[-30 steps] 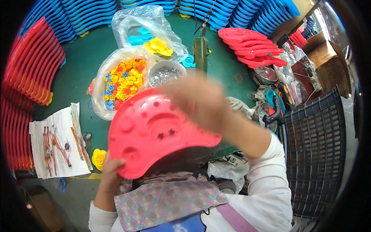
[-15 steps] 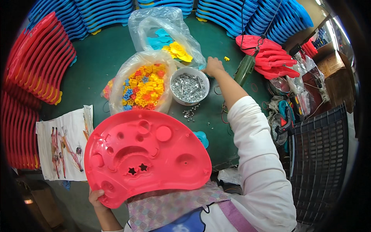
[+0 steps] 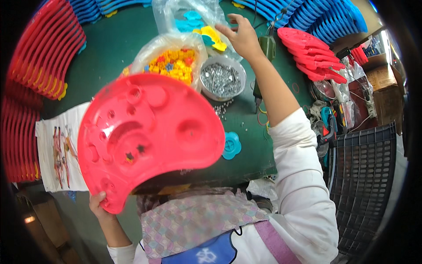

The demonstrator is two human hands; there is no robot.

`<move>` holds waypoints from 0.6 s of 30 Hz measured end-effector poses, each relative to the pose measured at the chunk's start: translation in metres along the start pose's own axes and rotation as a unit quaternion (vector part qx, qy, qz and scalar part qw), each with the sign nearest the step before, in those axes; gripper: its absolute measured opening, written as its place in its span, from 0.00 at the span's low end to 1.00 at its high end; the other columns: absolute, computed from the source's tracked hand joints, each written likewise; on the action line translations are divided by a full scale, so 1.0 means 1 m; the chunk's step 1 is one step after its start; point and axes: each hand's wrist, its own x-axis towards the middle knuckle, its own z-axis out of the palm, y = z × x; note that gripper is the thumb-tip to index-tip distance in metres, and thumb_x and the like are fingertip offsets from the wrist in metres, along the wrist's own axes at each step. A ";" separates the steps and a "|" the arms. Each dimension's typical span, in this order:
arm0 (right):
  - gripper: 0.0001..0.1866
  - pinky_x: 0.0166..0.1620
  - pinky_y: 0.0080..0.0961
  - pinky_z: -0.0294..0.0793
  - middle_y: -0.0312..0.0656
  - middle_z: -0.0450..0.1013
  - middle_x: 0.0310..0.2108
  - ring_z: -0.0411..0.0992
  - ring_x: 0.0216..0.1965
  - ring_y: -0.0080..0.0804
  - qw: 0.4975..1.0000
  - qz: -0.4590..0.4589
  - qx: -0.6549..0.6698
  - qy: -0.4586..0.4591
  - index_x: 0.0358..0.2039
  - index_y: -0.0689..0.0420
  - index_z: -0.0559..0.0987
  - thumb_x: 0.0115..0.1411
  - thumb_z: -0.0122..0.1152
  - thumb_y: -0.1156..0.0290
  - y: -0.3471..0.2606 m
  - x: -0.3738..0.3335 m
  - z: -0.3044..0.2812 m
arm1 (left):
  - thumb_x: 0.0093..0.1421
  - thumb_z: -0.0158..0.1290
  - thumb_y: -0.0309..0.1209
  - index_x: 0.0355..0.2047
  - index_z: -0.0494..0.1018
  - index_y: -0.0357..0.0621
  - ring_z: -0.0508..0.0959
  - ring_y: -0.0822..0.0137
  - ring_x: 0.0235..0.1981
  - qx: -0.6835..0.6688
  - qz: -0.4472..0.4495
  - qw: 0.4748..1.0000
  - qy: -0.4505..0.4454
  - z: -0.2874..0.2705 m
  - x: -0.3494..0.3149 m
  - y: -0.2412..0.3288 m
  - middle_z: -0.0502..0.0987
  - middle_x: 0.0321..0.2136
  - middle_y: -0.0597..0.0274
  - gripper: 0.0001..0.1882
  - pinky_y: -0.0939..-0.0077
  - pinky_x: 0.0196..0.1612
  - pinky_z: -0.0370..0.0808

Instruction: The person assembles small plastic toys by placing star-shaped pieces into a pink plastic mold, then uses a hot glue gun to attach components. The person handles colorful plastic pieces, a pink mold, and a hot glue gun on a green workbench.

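Observation:
My left hand [image 3: 98,204] grips the lower left end of a red, bean-shaped plastic panel [image 3: 171,132], which I hold tilted above the table's near edge. The panel has round hollows and two small star-shaped holes. Farther off, my right hand [image 3: 243,38] is raised with its fingers apart and nothing visible in them. It is beside a clear bag holding yellow flower-shaped pieces [image 3: 212,37] and blue ones [image 3: 189,23]. Nearer me stands a white bowl of screws [image 3: 222,78]. A green power screwdriver [image 3: 266,47] hangs just right of the hand, partly hidden by my forearm.
A bag of small yellow, red and blue parts [image 3: 173,64] stands behind the panel. A blue flower piece [image 3: 231,145] lies to its right. Red panels [image 3: 44,53] are stacked at left, blue ones [image 3: 321,20] at the back, more red ones [image 3: 310,55] at right. A black crate [image 3: 365,176] stands at right.
My right hand has lifted off the table behind the bowl, its fingers now spread. The panel has risen and tilted in my left hand. The whole view has shifted somewhat.

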 end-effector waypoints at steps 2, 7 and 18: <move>0.38 0.48 0.32 0.77 0.49 0.76 0.48 0.76 0.47 0.35 0.943 0.089 0.266 -0.177 0.55 0.66 0.75 0.63 0.60 0.40 -0.048 -0.030 -0.011 | 0.48 0.54 0.28 0.67 0.54 0.29 0.71 0.48 0.60 0.018 0.026 0.999 0.007 0.002 -0.008 -0.001 0.67 0.60 0.42 0.45 0.55 0.63 0.70; 0.29 0.53 0.28 0.75 0.42 0.76 0.50 0.74 0.49 0.28 0.806 0.185 0.425 -0.369 0.59 0.63 0.72 0.63 0.65 0.59 -0.104 -0.133 -0.082 | 0.55 0.58 0.28 0.65 0.59 0.30 0.74 0.52 0.58 0.179 0.029 0.983 -0.007 0.037 -0.008 0.009 0.70 0.59 0.45 0.38 0.58 0.60 0.72; 0.29 0.54 0.27 0.74 0.45 0.77 0.48 0.75 0.48 0.27 0.892 0.266 0.259 -0.259 0.57 0.66 0.70 0.54 0.67 0.77 -0.053 -0.241 -0.079 | 0.57 0.61 0.28 0.43 0.72 0.32 0.74 0.53 0.41 0.624 0.174 0.760 -0.054 0.073 0.040 -0.041 0.70 0.38 0.52 0.16 0.63 0.47 0.71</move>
